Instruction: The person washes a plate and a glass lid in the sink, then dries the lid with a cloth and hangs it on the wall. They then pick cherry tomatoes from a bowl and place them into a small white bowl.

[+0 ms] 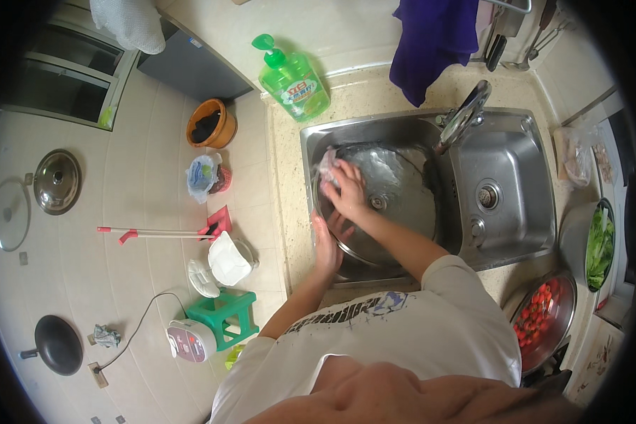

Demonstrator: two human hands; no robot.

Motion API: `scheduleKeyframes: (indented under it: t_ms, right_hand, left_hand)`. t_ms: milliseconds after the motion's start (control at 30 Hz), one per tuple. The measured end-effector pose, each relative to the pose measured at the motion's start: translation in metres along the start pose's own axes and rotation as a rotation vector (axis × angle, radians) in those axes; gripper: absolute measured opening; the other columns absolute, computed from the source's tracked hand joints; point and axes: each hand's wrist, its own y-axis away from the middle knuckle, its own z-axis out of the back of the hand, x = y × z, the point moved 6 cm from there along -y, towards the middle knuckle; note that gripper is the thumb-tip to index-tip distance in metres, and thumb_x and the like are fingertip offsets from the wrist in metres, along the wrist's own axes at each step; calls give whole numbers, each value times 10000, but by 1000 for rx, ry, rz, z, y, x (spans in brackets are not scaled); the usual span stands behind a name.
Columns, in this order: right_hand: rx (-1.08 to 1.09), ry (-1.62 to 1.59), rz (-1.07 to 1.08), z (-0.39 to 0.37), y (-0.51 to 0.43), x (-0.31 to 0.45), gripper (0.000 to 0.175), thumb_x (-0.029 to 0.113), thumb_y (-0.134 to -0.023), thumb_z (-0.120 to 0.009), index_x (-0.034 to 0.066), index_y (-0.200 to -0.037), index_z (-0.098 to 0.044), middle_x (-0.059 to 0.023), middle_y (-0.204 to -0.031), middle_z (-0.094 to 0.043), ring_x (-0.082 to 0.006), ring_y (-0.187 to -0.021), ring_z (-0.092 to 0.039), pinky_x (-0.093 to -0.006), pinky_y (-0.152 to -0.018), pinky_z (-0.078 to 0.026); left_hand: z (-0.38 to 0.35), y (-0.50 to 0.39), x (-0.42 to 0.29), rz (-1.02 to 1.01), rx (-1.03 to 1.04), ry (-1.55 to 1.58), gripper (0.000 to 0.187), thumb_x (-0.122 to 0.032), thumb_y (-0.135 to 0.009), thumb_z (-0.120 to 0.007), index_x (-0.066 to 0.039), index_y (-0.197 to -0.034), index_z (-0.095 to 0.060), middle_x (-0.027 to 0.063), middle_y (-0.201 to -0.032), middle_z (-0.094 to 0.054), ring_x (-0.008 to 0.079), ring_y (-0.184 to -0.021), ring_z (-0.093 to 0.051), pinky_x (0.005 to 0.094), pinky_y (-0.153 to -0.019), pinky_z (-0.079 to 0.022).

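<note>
In the left basin of a steel double sink (464, 212), a round, shiny, metal-rimmed pan or lid (397, 212) lies tilted; its exact kind cannot be told. My left hand (328, 241) grips its rim at the near left, thumb outside and fingers inside. My right hand (348, 191) presses a pinkish cloth (327, 167) against the inner side near the far left rim, the fingers spread over the cloth and slightly blurred. The faucet (464, 116) stands between the two basins. A drain strainer (378, 202) shows in the middle of the left basin.
A green dish soap pump bottle (297, 87) stands behind the sink's left corner. A purple cloth (432, 47) hangs over the back edge. To the right are a pot of leafy greens (600, 249), a bowl of cherry tomatoes (535, 315) and a plastic bag (572, 156).
</note>
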Motion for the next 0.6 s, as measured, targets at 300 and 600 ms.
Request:
scheduleKeyframes:
  t_ms: [300,600]
  right_hand:
    - [433,-387,-150,84,114,3,301,148,-676,-711,41,-941,-616,-142,-1123,-540,-317,-1047,-506,-391,-871,-423]
    - [753,780,-522,113,85,-137,408,389,-733,-634,73,-987,-676,-200,-1147,-572,-331,-1054,-556,-402,-799,-477]
  left_hand:
    - [-6,-2,-7,67,-233,62,510,-55,-939,-419,-197,-1407,-273,106,-1272,-484,241,-1124,-513,373,-834,-511]
    - [-20,-7,-58,76,-160,-287,738,129,-809,-376,-239,-1436,-252,103,-1283,-480,222,-1080,-557,300,-712,-566]
